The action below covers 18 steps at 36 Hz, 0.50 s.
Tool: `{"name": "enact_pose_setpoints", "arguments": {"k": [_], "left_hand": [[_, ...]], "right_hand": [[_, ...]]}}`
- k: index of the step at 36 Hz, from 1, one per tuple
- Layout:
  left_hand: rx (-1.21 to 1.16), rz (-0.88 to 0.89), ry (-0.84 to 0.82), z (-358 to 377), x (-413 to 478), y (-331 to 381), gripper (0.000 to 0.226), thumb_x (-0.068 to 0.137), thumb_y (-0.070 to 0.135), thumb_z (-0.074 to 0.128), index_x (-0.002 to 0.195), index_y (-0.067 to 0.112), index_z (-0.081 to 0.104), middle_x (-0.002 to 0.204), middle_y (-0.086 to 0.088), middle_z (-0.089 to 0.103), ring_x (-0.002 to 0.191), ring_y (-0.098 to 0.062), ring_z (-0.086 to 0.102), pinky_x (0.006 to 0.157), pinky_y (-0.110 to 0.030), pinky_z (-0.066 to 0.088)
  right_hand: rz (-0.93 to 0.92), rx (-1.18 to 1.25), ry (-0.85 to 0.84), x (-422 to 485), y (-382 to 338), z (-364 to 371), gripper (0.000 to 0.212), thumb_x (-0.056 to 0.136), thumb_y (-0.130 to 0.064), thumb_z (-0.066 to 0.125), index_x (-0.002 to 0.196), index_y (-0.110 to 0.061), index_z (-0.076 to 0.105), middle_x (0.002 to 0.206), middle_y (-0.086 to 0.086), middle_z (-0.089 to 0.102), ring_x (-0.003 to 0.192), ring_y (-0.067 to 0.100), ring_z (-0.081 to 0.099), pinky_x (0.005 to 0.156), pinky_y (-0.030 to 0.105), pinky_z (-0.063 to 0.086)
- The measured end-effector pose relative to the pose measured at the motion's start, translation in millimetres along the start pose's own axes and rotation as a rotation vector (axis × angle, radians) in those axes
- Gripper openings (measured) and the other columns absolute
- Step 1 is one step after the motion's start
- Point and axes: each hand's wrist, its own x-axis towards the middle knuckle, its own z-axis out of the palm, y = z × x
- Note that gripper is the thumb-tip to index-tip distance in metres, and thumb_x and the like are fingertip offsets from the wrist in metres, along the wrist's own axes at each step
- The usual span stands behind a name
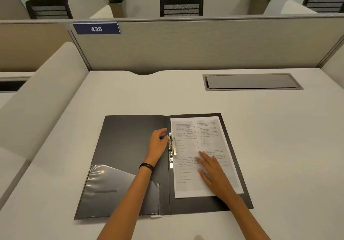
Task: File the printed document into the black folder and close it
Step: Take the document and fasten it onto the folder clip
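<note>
The black folder (126,146) lies open and flat on the desk. The printed document (188,182) rests on its right half, its left edge under the metal clip (172,149) at the spine. My left hand (158,144) sits beside the spine with its fingertips touching the clip lever. My right hand (212,172) lies flat, fingers spread, pressing down on the lower middle of the page. A clear plastic pocket (111,187) covers the lower part of the folder's left half.
A white desk (279,146) carries the folder. A grey cable hatch (251,82) sits at the back right. A fabric partition (204,48) with a "436" sign (96,28) closes the far edge. A cream side divider (41,94) runs along the left.
</note>
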Motion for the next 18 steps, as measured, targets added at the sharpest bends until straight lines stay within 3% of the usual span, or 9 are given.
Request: {"name": "enact_pose_setpoints", "arguments": {"k": [6,12,18], "left_hand": [[-0.073,-0.015,0.089,10.4,0.4,-14.1,0.033,0.092,0.013,0.052,0.124,0.004,0.051,0.127,-0.015,0.051,0.107,-0.014,0.052,0.091,-0.021,0.041],[0.009,0.067,0.083,16.5,2.9,-24.8,0.024,0.092,0.012,0.051,0.113,0.005,0.06,0.117,-0.015,0.052,0.095,-0.011,0.052,0.07,-0.004,0.042],[-0.005,0.062,0.09,15.8,5.4,-30.9,0.021,0.092,0.016,0.052,0.103,0.002,0.063,0.111,-0.012,0.054,0.093,-0.011,0.052,0.069,-0.006,0.041]], "right_hand": [[-0.003,-0.036,0.012,-0.2,1.5,2.3,0.046,0.096,-0.032,0.038,0.137,-0.034,0.017,0.152,-0.01,0.012,0.141,0.007,0.009,0.117,0.028,-0.001],[0.0,-0.022,0.024,-0.5,0.2,2.5,0.046,0.096,-0.032,0.039,0.136,-0.036,0.015,0.152,-0.01,0.012,0.14,0.005,0.008,0.117,0.028,0.0],[-0.004,-0.01,0.032,-0.8,-1.5,1.5,0.046,0.096,-0.031,0.04,0.134,-0.036,0.017,0.151,-0.01,0.014,0.14,0.006,0.011,0.118,0.03,0.002]]}}
